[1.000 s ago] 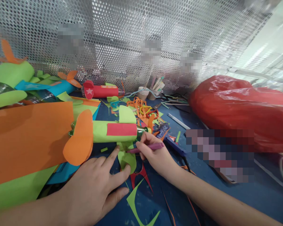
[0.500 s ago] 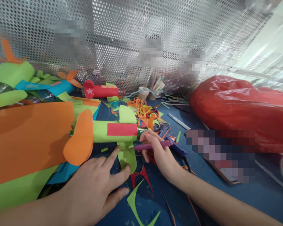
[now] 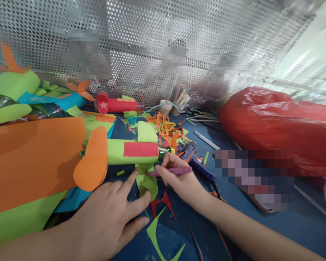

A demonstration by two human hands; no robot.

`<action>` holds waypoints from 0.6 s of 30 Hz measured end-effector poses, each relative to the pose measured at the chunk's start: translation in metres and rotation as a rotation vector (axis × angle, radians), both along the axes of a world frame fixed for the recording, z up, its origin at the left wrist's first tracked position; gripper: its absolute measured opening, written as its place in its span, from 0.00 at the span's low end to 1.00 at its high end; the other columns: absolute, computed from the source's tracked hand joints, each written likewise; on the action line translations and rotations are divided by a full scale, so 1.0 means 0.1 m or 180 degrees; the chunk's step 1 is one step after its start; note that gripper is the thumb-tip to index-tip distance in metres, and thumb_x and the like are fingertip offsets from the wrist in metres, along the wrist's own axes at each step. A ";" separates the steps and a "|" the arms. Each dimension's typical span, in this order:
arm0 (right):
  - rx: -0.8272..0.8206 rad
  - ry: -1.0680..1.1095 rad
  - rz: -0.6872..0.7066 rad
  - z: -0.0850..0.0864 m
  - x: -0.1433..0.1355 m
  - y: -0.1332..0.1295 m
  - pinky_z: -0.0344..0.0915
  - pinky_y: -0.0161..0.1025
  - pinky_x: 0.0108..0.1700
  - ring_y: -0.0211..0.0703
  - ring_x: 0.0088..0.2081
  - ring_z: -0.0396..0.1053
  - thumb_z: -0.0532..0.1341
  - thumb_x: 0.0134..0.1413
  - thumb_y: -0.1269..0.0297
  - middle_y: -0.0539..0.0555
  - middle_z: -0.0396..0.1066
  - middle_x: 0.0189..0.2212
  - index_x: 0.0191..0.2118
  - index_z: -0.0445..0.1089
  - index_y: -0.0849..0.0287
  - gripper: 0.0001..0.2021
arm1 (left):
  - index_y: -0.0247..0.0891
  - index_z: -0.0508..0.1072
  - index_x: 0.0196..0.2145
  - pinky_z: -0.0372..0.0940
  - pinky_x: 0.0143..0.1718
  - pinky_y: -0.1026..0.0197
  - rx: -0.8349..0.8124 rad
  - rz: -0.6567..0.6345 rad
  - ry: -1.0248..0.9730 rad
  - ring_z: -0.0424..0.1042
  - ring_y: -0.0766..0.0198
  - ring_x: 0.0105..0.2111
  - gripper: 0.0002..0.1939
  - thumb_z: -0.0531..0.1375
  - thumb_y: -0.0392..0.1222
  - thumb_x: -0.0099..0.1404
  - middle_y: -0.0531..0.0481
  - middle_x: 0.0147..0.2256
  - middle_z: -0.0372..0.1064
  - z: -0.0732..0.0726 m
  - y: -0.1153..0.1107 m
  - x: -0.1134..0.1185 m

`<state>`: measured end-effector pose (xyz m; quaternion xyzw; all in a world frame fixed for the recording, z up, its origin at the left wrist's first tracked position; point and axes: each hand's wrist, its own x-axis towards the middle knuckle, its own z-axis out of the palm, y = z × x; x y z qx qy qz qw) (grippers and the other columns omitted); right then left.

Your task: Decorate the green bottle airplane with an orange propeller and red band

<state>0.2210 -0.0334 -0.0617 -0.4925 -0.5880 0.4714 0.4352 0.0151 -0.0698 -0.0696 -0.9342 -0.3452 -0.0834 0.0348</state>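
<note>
Head view: left hand (image 3: 111,210) spread, gripping nothing, two fingertips resting on the green paper fin (image 3: 148,186), thumb off it. Right hand (image 3: 183,185) pinches a purple pen (image 3: 182,170), tip at the fin between the hands; whether it touches is too small to tell. Green-wrapped bottle (image 3: 115,151) lies on its side just beyond both hands, red panel (image 3: 140,149) facing up. Main worry: the bottle is round, so a hard push of the pen or a slack left hand could roll it and drag the fin, leaving a skidded line. Firm pressure might also crease or loosen the fin where it meets the wrap. Orange fin (image 3: 91,163), just past the left knuckles, could bend if that hand shifts outward. Blue tool (image 3: 203,170) and its cord sit just beyond the right wrist; a wide swing might knock or snag them. Red scrap (image 3: 165,201), below the right hand on the table (image 3: 136,248), could catch underneath.
</note>
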 end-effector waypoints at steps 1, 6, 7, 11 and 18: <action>-0.0011 0.0006 0.0007 -0.01 0.00 0.00 0.62 0.35 0.28 0.39 0.26 0.69 0.63 0.52 0.60 0.42 0.57 0.16 0.26 0.57 0.54 0.13 | 0.49 0.71 0.54 0.71 0.32 0.47 0.0005 -0.0003 0.0008 0.75 0.49 0.36 0.19 0.48 0.50 0.71 0.32 0.58 0.63 0.01 0.00 0.00; -0.0040 -0.0003 0.0055 -0.04 0.00 0.01 0.67 0.38 0.33 0.37 0.22 0.66 0.63 0.52 0.60 0.41 0.57 0.15 0.26 0.57 0.54 0.12 | 0.48 0.70 0.55 0.71 0.32 0.46 0.0044 -0.0023 0.0086 0.75 0.49 0.36 0.19 0.48 0.50 0.71 0.30 0.57 0.63 0.02 0.00 0.01; -0.0035 -0.0007 0.0058 -0.05 0.00 0.01 0.68 0.38 0.33 0.37 0.22 0.66 0.62 0.53 0.61 0.41 0.57 0.15 0.26 0.58 0.54 0.12 | 0.48 0.70 0.54 0.71 0.32 0.47 0.0044 -0.0025 0.0094 0.75 0.49 0.36 0.19 0.48 0.50 0.71 0.30 0.57 0.63 0.02 0.00 0.00; -0.0031 0.0008 0.0017 -0.04 0.00 0.01 0.68 0.38 0.33 0.38 0.24 0.69 0.62 0.53 0.63 0.41 0.56 0.14 0.25 0.58 0.54 0.12 | 0.48 0.70 0.55 0.71 0.32 0.47 0.0034 -0.0019 0.0083 0.75 0.49 0.36 0.19 0.48 0.50 0.71 0.31 0.57 0.63 0.02 0.01 -0.01; -0.0037 0.0001 0.0022 -0.02 -0.01 0.00 0.69 0.39 0.35 0.40 0.26 0.70 0.63 0.52 0.62 0.41 0.57 0.14 0.25 0.58 0.54 0.12 | 0.49 0.71 0.54 0.71 0.33 0.48 0.0044 0.0017 -0.0018 0.75 0.50 0.37 0.20 0.48 0.51 0.71 0.34 0.58 0.63 -0.02 0.00 -0.01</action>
